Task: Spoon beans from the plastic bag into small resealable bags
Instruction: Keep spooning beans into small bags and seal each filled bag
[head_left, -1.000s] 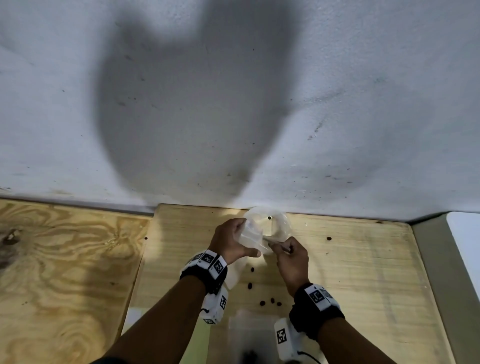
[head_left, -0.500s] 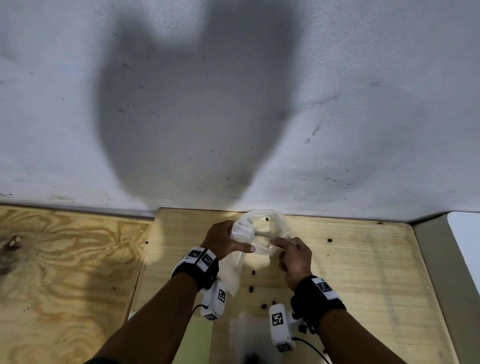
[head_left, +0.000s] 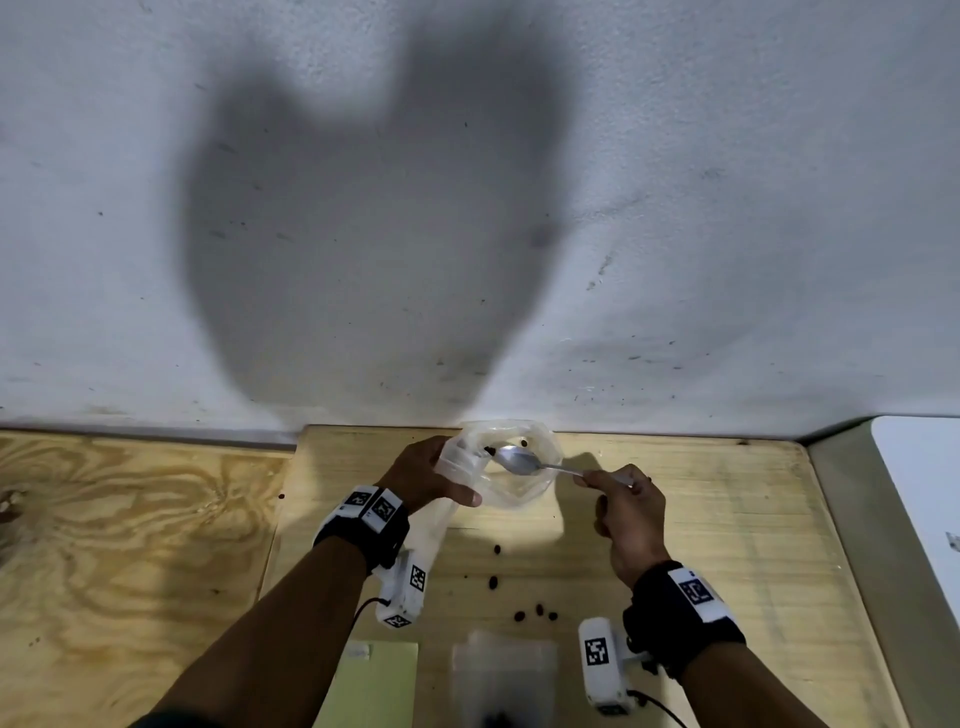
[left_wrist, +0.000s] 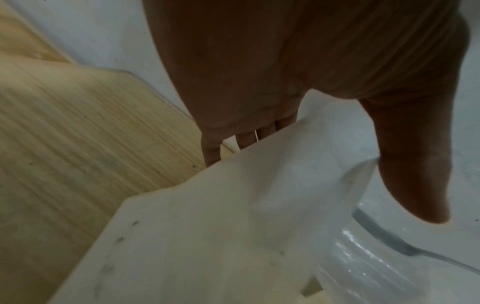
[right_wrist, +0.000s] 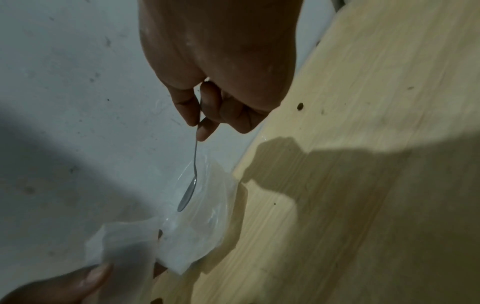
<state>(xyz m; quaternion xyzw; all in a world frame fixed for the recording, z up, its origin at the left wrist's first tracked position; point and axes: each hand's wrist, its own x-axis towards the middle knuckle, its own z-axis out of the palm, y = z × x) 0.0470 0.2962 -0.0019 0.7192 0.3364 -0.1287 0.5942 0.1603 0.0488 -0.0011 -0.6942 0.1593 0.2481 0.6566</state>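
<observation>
The clear plastic bag (head_left: 540, 491) stands open with a rolled rim at the table's back edge, against the wall. A few dark beans (head_left: 489, 450) show inside it. My left hand (head_left: 441, 475) grips a small translucent resealable bag (head_left: 434, 530) at its top, beside the plastic bag's left rim; the small bag (left_wrist: 233, 226) hangs down from my fingers. My right hand (head_left: 587, 477) pinches the handle of a metal spoon (head_left: 519, 460), whose bowl lies over the plastic bag's opening. In the right wrist view the spoon (right_wrist: 188, 195) points down into the plastic bag (right_wrist: 205, 230).
Several loose beans (head_left: 537, 612) lie on the wooden table (head_left: 727, 545) in front of the bag. Another small clear bag (head_left: 504, 670) and a green sheet (head_left: 382, 675) lie at the near edge. A white wall (head_left: 467, 208) rises directly behind.
My right hand has drawn back to the right, and the spoon's bowl has moved from the small bag's mouth to over the plastic bag's opening. My left hand shifted slightly left.
</observation>
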